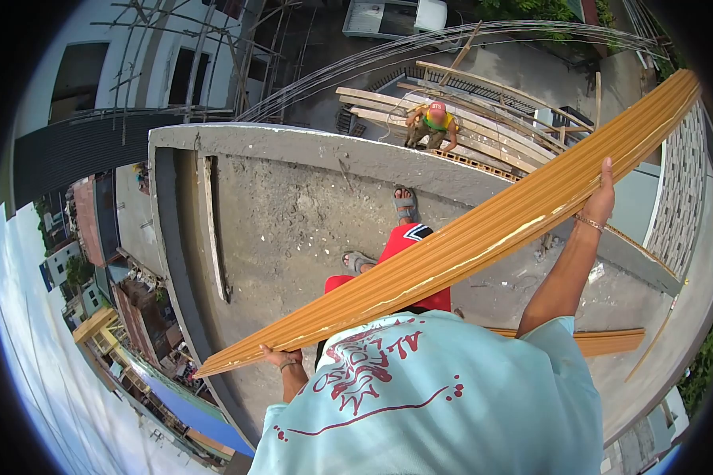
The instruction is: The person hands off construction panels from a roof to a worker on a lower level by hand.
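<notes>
A long, ribbed, wood-coloured panel [451,245] stretches across the front of my body, rising from lower left to upper right, with a pale streak along its lower edge. Near its left end, my left hand [281,358] grips the lower edge, fingers partly hidden by the panel. Toward the wide right end, my right hand [600,198] holds the same edge, thumb up on the face and the other fingers out of sight behind it. A similar panel [610,342] lies on the concrete floor beside my right elbow.
A low concrete parapet [293,136] borders the floor. Beyond it, a person in a red cap [436,120] is on wooden scaffolding planks [499,141]. Cables [309,79] run overhead past the parapet. A narrow wooden strip [214,229] lies at left.
</notes>
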The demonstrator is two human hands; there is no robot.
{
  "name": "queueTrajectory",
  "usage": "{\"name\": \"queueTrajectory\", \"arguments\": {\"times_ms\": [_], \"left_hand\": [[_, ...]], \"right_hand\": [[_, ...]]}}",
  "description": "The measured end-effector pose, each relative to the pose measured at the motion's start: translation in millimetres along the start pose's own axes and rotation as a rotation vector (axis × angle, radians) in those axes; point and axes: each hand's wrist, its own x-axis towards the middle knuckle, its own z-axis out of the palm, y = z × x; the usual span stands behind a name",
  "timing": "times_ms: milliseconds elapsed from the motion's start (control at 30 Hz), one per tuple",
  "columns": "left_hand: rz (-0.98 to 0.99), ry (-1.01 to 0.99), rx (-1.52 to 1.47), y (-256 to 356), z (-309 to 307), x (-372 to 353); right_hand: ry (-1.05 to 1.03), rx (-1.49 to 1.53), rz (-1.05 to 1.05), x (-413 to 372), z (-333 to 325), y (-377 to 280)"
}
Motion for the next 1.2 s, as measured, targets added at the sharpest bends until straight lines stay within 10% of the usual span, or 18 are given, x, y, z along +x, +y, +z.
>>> {"name": "queueTrajectory", "arguments": {"times_ms": [467,867,1200], "left_hand": [[0.339,-0.138,-0.165,90.2,-24.7,-6.1],[0.916,-0.12,-0.173,294.2,-63.9,-16.8],[1.127,-0.043,-0.25,326.2,138.6,-193.4]], "right_hand": [[-0.171,0.126,0.029,-30.1,18.4,51.8],[-0.33,0.384,0.239,-104.2,79.0,133.3],[-0.255,0.656,0.529,-175.1,135.1,187.5]]}}
